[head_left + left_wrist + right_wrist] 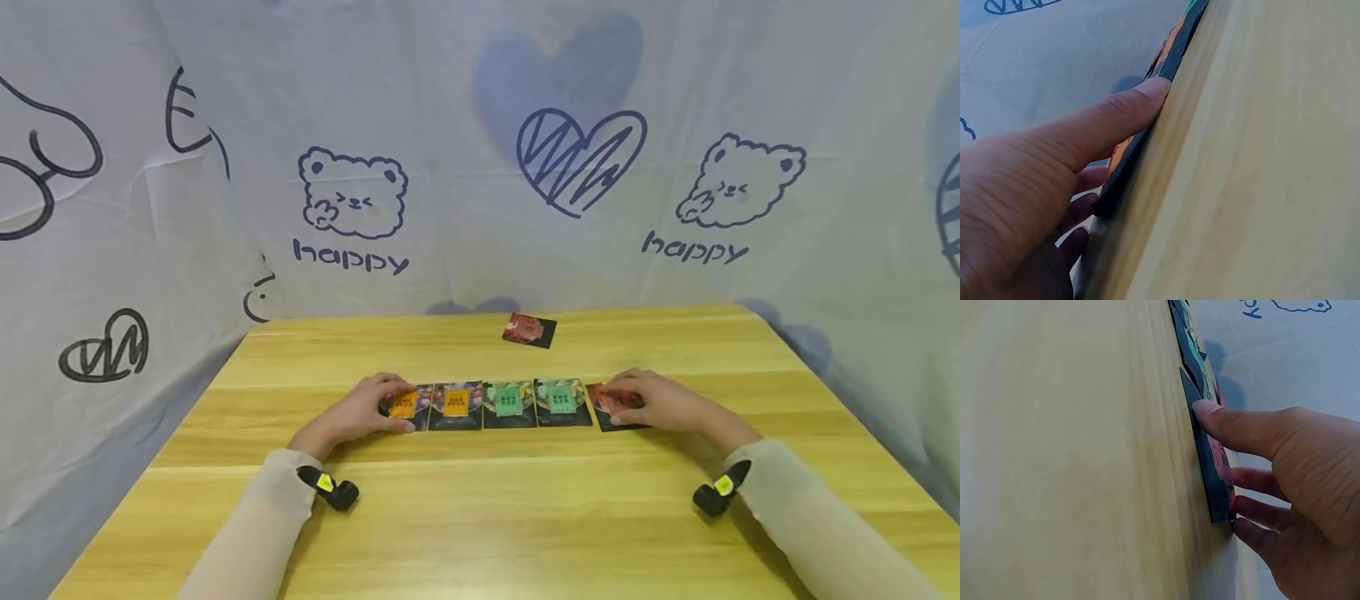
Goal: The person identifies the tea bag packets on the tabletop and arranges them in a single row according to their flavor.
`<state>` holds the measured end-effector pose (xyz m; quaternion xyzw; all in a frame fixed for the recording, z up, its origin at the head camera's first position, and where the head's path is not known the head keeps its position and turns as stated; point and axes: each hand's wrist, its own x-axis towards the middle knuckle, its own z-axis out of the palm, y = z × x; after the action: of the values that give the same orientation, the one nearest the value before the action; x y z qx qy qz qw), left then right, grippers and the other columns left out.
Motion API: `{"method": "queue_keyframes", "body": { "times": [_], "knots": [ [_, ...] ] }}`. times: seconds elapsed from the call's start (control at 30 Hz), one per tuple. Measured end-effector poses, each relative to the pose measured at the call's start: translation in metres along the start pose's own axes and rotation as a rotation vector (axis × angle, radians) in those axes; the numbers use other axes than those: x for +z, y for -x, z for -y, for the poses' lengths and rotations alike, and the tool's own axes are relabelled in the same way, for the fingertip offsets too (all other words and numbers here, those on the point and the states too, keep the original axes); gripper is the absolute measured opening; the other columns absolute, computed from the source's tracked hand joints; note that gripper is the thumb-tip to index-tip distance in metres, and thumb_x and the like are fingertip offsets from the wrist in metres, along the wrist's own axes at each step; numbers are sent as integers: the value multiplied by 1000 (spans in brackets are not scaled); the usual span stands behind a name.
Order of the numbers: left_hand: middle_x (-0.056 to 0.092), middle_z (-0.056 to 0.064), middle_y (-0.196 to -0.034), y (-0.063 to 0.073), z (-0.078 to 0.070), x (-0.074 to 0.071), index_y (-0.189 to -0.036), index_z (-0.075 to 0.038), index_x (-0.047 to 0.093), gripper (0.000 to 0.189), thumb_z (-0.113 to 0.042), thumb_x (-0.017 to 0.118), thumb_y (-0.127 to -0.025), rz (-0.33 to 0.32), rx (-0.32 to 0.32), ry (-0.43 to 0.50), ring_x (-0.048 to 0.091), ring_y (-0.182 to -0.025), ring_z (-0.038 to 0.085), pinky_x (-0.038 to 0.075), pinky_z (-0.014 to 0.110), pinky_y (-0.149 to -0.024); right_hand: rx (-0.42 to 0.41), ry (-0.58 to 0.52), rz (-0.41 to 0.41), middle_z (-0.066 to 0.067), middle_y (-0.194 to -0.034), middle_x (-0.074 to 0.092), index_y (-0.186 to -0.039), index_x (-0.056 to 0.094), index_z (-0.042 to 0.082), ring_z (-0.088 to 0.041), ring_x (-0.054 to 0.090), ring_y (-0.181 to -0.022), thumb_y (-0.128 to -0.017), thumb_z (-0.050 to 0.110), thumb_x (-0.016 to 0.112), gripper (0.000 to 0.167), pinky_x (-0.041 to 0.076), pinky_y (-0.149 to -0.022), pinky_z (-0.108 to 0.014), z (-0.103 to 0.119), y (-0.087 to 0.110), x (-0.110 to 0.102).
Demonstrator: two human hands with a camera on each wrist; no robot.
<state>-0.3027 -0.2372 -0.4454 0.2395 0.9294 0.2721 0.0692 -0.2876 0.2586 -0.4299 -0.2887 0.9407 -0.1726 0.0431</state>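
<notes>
A row of flat, dark-edged packets lies across the table. My left hand (369, 408) is at its left end, gripping an orange-labelled packet (404, 405) between the thumb at the near edge and fingers at the far side. The thumb (1129, 109) shows on the packet's dark border in the left wrist view. At the right end my right hand (660, 404) holds a red-labelled packet (1217, 456), thumb on its near border, other fingers along its outer side. This packet sits slightly askew. Between the hands lie another orange packet (456, 406) and two green packets (510, 405).
Another red packet (529, 330) lies turned at the table's far edge, behind the row. The wood-grain table (480, 517) extends toward me in front of the row. A white cloth (450, 167) with drawn bears and hearts hangs behind and at both sides.
</notes>
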Motion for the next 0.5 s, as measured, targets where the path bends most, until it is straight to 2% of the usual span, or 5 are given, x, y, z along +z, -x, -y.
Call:
{"method": "queue_keyframes", "body": {
  "times": [0.3, 0.5],
  "knots": [
    [36, 19, -149, -3, -3, -1, -143, -13, 52, 75, -49, 76, -82, -2, 12, 0, 29, -136, 42, 29, 61, -106, 19, 4, -35, -21, -134, 52, -136, 59, 6, -43, 46, -124, -91, 40, 69, 57, 36, -101, -59, -4, -4, 0],
    [35, 19, -150, 2, -1, 1, -143, -12, 52, 74, -48, 77, -82, -2, -5, 11, 29, -137, 43, 29, 62, -106, 17, 6, -36, -19, -133, 52, -135, 60, 8, -41, 47, -123, -90, 44, 69, 59, 37, -101, -57, -5, -8, 5]
  ]
}}
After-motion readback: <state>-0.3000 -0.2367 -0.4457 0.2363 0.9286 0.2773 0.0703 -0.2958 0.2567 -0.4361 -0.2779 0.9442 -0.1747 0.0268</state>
